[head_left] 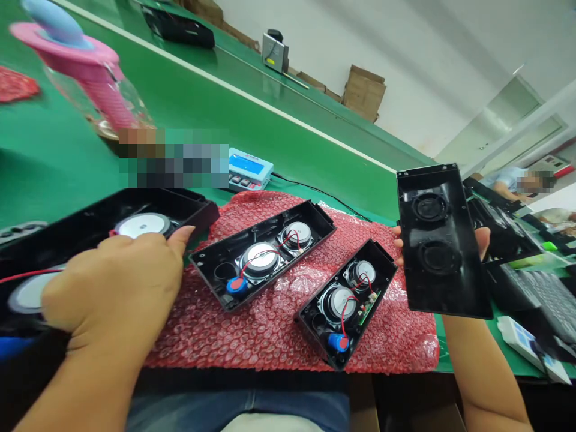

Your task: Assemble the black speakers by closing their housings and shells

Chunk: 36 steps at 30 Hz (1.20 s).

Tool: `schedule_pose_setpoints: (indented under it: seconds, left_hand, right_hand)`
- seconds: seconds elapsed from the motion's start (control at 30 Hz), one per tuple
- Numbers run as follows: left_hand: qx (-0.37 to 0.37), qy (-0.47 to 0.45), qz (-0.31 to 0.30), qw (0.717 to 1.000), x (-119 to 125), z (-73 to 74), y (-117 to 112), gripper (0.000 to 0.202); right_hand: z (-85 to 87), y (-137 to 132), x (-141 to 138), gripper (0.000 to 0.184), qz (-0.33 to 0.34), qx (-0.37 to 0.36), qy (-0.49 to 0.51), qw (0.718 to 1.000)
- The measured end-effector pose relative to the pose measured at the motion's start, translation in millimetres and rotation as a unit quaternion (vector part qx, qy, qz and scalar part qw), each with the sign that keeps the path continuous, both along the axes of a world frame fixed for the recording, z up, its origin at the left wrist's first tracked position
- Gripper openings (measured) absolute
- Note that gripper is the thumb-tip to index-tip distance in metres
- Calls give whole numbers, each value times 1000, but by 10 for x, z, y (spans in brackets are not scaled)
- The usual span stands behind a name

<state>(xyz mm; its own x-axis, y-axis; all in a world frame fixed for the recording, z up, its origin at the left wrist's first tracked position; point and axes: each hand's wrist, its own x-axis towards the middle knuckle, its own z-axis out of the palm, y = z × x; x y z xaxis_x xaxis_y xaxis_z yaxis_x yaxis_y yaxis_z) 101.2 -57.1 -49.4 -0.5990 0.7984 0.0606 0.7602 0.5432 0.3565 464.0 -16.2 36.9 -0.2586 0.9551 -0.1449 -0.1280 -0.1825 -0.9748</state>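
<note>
My left hand (114, 282) grips the near edge of a black speaker housing (135, 219) at the left, fingers curled over its rim beside a silver driver. My right hand (480, 243) holds a black speaker panel (438, 240) with two round grilles upright at the right; only fingertips show around its edges. Two open speaker housings (263, 252) (348, 300) with silver drivers, red wires and blue capacitors lie on red bubble wrap (252, 330) between my hands.
A green conveyor belt (202, 96) runs behind. A pink and clear bottle (90, 78) stands at far left. A blue-white meter (249, 169) sits past the wrap. Black speaker parts, a keyboard-like unit (549, 300) and another person are at right. Cardboard boxes (363, 91) stand at the back.
</note>
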Motion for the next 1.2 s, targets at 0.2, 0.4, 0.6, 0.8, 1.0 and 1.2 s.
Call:
schedule_pose_setpoints:
  seconds: [0.2, 0.4, 0.6, 0.8, 1.0, 1.2]
  left_hand:
    - [-69, 196, -18, 978, -45, -47, -6, 62]
    - [-47, 180, -29, 982, -25, -76, 16, 62]
    - [23, 155, -74, 985, -15, -3, -179, 44]
    - [366, 102, -264, 887, 210, 52, -677, 66]
    - [293, -58, -342, 891, 249, -134, -579, 86]
    - [168, -198, -280, 924, -47, -229, -409, 84]
  right_hand:
    - [-158, 186, -177, 106, 136, -6, 63, 989]
    - [-130, 140, -622, 89, 149, 3, 78, 986]
    - [-248, 74, -1253, 77, -33, -15, 54, 998]
    - [-413, -154, -1644, 67, -100, -65, 47, 992]
    - [-429, -477, -1741, 45, -119, -59, 64, 989]
    - [-439, -456, -1556, 70, -13, -124, -98, 987]
